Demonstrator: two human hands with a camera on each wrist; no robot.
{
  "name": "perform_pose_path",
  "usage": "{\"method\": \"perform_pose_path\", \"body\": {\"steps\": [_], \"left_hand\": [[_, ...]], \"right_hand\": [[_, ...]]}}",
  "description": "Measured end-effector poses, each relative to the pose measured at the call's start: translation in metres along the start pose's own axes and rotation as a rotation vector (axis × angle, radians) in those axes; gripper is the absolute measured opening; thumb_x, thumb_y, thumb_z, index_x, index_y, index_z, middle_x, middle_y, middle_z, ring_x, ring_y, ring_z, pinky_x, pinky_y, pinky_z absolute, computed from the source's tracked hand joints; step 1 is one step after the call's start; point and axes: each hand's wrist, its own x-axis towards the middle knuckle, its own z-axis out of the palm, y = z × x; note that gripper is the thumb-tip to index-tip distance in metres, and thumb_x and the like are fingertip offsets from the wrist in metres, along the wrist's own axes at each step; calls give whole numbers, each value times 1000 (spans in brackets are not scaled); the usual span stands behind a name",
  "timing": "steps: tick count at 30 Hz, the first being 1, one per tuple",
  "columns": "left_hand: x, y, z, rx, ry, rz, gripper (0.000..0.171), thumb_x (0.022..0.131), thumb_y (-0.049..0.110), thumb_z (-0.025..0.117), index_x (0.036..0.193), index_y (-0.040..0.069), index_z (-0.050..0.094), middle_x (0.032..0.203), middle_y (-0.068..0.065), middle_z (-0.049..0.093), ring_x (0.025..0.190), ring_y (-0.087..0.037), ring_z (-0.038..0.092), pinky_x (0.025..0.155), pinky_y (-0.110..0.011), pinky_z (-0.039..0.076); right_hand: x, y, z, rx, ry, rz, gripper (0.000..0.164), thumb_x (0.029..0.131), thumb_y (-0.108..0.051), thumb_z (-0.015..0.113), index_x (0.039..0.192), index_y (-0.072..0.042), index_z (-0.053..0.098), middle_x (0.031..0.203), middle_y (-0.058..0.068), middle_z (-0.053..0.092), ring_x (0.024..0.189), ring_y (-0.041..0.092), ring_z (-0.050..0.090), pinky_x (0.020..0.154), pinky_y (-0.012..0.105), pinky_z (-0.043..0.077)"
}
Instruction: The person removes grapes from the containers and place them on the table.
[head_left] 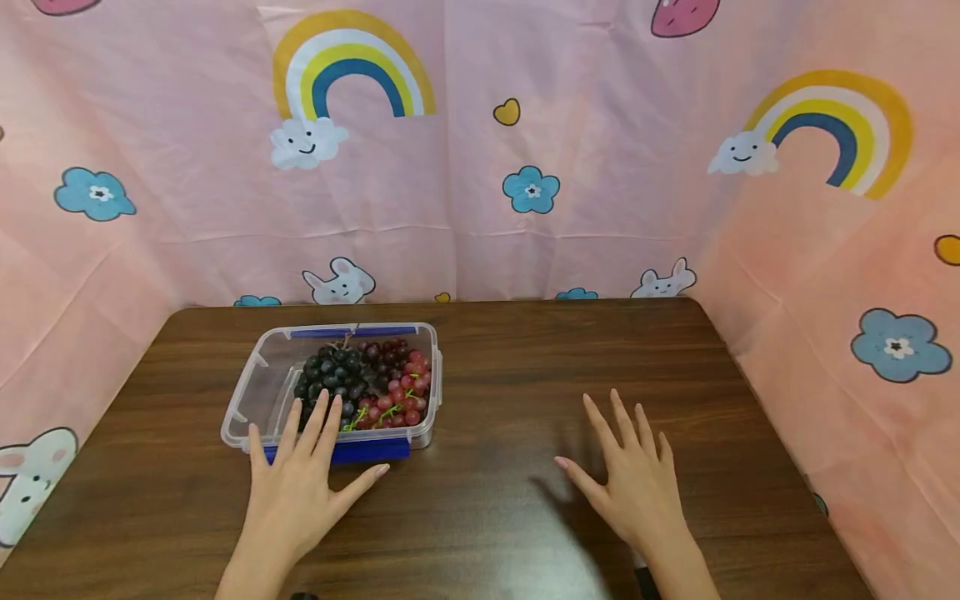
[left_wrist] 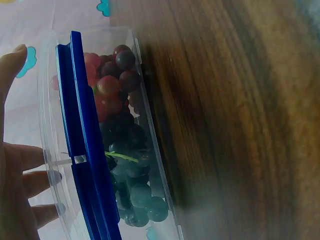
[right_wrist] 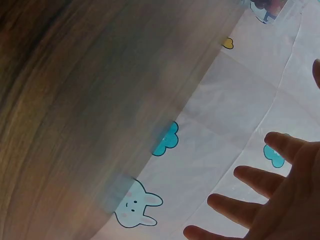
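A clear plastic food container with blue clips stands on the left half of the table, with no lid on top. Inside it lie bunches of black grapes, dark red grapes and lighter red grapes with green stems. My left hand is spread over the container's near side, its fingertips overlapping the grapes in the head view; whether they touch the rim I cannot tell. The blue clip shows close up in the left wrist view. Over the right part of the table, my right hand hovers with spread fingers, holding nothing.
The dark brown wooden table ends at a pink cloth backdrop printed with rainbows, flowers and rabbits. This cloth also rises along the left and right sides. A small dark object shows by my right wrist.
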Motion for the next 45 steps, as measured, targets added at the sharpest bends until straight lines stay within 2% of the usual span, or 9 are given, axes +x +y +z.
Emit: {"method": "perform_pose_path", "body": {"steps": [6,11,19,33,40,45], "left_hand": [[6,-6,-4,-5,-33,-4,112,92,82,54,168,5,26,174,-19,24,160,-46,16,118,-82,-4],[13,-16,-10,-24,-32,-5,111,93,81,54,168,5,24,174,-19,21,162,-46,10,117,-82,-7],[22,-35,-15,-16,-40,-5,112,94,80,54,169,4,19,175,-20,16,160,-49,11,116,-81,-12],[29,-59,-15,-37,-81,-16,114,95,78,53,171,7,6,175,-22,10,160,-50,8,116,-81,-12],[31,-70,-17,-35,-75,-1,114,96,77,54,169,0,11,174,-25,12,161,-48,3,117,-76,-17],[33,-79,-16,-44,-93,5,118,95,77,56,168,-3,9,175,-24,4,162,-46,-2,118,-71,-22]], "right_hand": [[3,-4,-1,2,8,-29,88,97,-69,61,169,-31,29,173,16,27,154,52,31,113,79,31],[8,-10,-2,7,15,-62,88,96,-68,63,168,-31,30,173,15,29,154,51,32,114,78,32],[15,-22,-5,31,19,-113,88,95,-69,64,169,-32,30,173,13,30,156,48,31,115,76,32],[29,-41,-1,117,26,-264,85,97,-61,68,166,-22,38,170,17,34,153,49,35,116,66,39],[38,-51,-4,139,15,-317,84,98,-61,67,165,-17,39,169,16,36,152,47,38,118,61,40],[48,-60,-6,149,-13,-357,83,100,-59,65,165,-15,39,169,15,37,153,43,39,119,58,40]]}}
